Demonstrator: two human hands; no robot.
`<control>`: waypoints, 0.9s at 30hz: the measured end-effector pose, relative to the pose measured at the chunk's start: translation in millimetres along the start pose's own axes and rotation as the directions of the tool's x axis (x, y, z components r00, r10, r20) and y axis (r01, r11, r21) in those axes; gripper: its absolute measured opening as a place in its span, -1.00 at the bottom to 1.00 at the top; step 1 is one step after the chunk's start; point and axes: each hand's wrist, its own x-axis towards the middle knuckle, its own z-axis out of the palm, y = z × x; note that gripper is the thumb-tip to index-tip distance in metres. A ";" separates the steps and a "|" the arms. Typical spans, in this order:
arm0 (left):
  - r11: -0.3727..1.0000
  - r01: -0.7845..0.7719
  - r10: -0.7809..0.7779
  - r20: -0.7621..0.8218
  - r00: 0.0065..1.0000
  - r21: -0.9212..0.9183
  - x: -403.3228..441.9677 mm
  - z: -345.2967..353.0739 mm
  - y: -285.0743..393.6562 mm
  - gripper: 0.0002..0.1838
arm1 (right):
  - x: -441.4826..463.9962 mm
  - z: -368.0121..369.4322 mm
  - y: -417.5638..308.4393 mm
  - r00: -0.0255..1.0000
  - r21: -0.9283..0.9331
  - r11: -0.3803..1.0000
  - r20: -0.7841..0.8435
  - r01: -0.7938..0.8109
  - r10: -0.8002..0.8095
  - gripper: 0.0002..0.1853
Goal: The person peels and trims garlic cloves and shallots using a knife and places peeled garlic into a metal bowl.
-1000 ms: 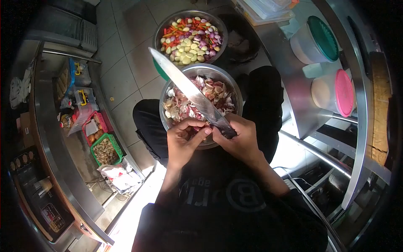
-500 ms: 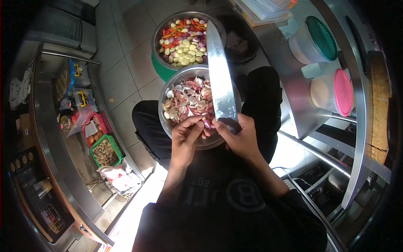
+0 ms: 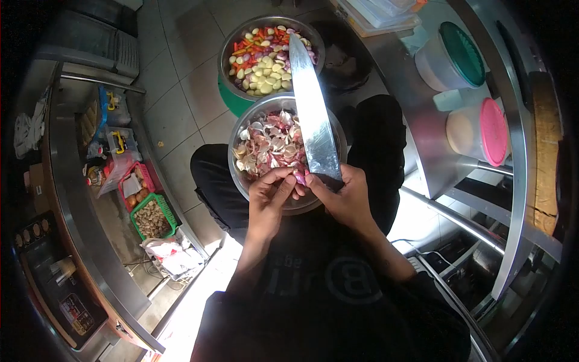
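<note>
Between the fingertips of my left hand [image 3: 269, 196] is a small purple shallot [image 3: 300, 177], pinched over the near rim of a steel bowl. My right hand [image 3: 348, 196] grips a wide-bladed kitchen knife [image 3: 314, 117], its handle hidden in the palm and its tip pointing away from me. The right thumb touches the shallot. Papery skins and peels [image 3: 274, 145] fill the steel bowl [image 3: 241, 123], which sits between my legs. Just beyond it, a second metal bowl [image 3: 225, 57] holds peeled garlic, shallots and cut red and orange chillies.
Left, a low shelf carries a green basket [image 3: 172, 226] of small pale brown pieces and a red basket [image 3: 148, 175]. On the right steel counter [image 3: 416, 130] stand tubs with a green lid [image 3: 462, 55] and a pink lid [image 3: 493, 131]. A green support [image 3: 232, 102] is under the far bowl.
The knife blade has tilted a little to the left, its tip moving left and slightly lower over the far bowl. Both hands stay nearly in place at the shallot.
</note>
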 end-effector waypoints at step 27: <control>0.967 0.135 -0.165 -0.123 0.979 -0.217 0.9 -6.0 -2.8 -0.84 | 6.9 3.0 -5.6 0.933 -0.203 0.916 -0.024 0.346 -0.358 -0.70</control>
